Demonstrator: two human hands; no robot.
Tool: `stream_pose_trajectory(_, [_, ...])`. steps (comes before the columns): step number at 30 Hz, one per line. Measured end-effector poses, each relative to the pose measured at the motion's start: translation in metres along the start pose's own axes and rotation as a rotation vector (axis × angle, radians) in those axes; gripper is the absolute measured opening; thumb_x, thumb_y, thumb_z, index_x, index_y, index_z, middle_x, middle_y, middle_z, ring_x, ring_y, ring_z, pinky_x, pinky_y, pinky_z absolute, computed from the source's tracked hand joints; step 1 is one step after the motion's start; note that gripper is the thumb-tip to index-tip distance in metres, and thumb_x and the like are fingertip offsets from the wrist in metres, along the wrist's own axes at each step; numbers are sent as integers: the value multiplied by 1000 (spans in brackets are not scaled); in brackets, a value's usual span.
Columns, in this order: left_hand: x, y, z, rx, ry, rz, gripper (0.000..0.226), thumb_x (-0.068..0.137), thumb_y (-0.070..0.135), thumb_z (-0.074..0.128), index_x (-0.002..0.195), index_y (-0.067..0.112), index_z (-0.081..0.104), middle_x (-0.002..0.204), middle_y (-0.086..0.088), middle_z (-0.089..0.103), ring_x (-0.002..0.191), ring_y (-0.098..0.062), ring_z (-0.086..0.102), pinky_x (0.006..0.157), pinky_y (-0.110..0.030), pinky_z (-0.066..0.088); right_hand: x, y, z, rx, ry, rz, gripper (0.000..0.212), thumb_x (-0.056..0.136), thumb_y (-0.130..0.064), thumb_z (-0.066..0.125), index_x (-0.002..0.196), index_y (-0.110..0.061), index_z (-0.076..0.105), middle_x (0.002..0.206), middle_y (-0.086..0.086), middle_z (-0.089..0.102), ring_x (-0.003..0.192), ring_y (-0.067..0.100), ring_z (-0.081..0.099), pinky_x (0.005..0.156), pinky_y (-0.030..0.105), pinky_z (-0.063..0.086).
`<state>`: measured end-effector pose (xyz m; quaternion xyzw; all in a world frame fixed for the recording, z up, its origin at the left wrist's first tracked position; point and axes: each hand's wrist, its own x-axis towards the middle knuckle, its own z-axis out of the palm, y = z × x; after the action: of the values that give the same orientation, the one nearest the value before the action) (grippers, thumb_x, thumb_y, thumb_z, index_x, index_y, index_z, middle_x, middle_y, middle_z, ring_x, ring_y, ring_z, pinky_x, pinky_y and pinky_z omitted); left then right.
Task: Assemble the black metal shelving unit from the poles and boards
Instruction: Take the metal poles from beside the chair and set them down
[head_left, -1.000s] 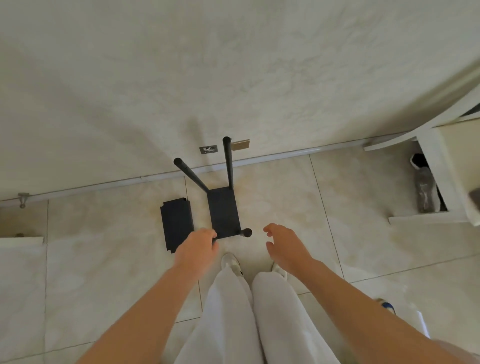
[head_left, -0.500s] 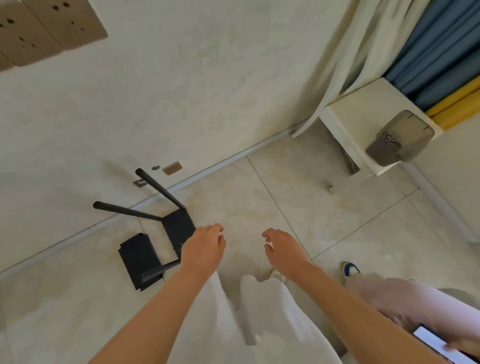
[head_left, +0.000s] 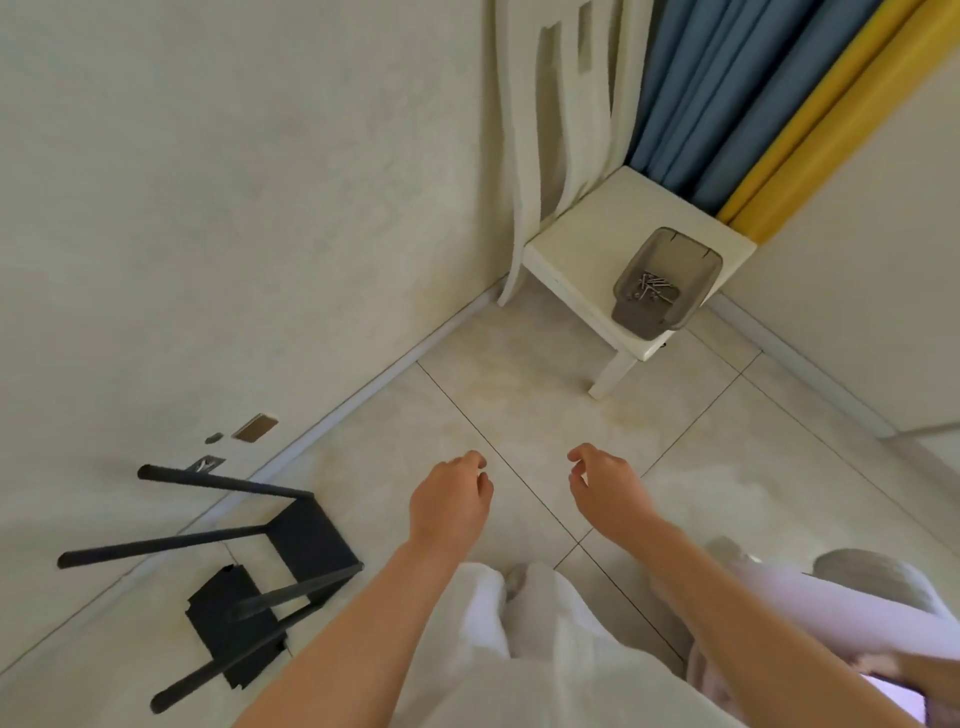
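A black board with black poles fixed at its corners (head_left: 306, 535) stands on the floor at the lower left, poles pointing up toward me. A second loose black board (head_left: 228, 623) lies flat beside it. My left hand (head_left: 449, 501) hangs above the tiles to the right of the unit, fingers loosely curled, holding nothing. My right hand (head_left: 605, 491) is level with it, further right, also loosely curled and holding nothing. Both hands are apart from the unit.
A white stool (head_left: 587, 244) stands in the corner and carries a grey tray of screws (head_left: 660, 286). White, blue and yellow curtains (head_left: 691, 93) hang behind it. Another person's leg (head_left: 831, 618) is at the lower right. The wall runs along the left.
My left hand has let go of a pole and moved away right. The view has swung right toward the corner stool, leaving the unit at the lower left.
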<state>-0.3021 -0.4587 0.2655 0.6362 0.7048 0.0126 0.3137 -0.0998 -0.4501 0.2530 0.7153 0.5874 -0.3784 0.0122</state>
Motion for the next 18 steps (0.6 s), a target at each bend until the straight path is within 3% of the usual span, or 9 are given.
stream_pose_trajectory(11, [150,116,-24,96,-21,148,30,101,25,45,127,24,59,111,4,70,104,-19,61,79,-31,49,103,51,-114,57,145,131,33,99,-18,43,130,-16,55,120,4,64,104,23,61,79,29,48])
stream_pose_trajectory(18, [246,178,-53,159,-32,235,29,102,23,44,126,20,60,109,0,71,100,-21,63,79,-36,54,174,62,-188,67,201,211,34,99,-19,42,130,-16,55,123,5,64,108,25,61,83,32,49])
